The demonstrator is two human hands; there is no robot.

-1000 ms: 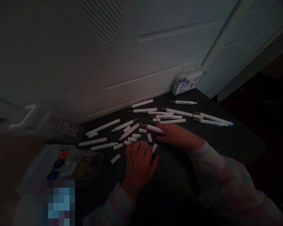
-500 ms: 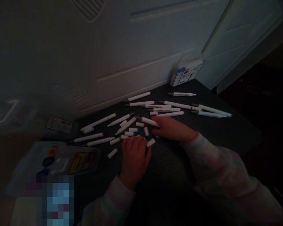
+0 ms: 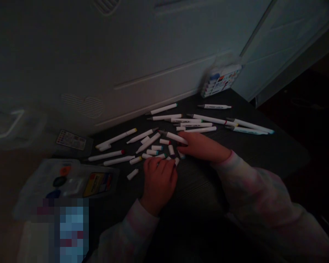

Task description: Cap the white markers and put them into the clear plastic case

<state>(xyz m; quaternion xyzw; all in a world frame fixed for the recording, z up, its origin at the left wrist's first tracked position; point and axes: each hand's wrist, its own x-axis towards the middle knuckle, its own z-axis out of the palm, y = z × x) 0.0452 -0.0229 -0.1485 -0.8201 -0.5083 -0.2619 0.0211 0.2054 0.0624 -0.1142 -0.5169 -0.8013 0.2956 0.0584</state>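
Observation:
My right hand is closed around the rear of a white marker; the marker's grey end points left. Close by on the left, my left hand is held palm down, its fingers bent and slightly apart over a cluster of loose marker caps. A white cap shows at its index fingertip, partly covered. Other caps lie just beyond its fingers, among them a red-ended cap and a blue-ended cap. The undersides of both hands are hidden.
Several white markers lie scattered on the dark tabletop. A marker box stands at the back against the pale panel. On the left are a clear plastic case and a case with a colour label.
My left hand's index finger and thumb have come over the white cap beside them. My right hand still holds the marker. The whole view has shifted slightly.

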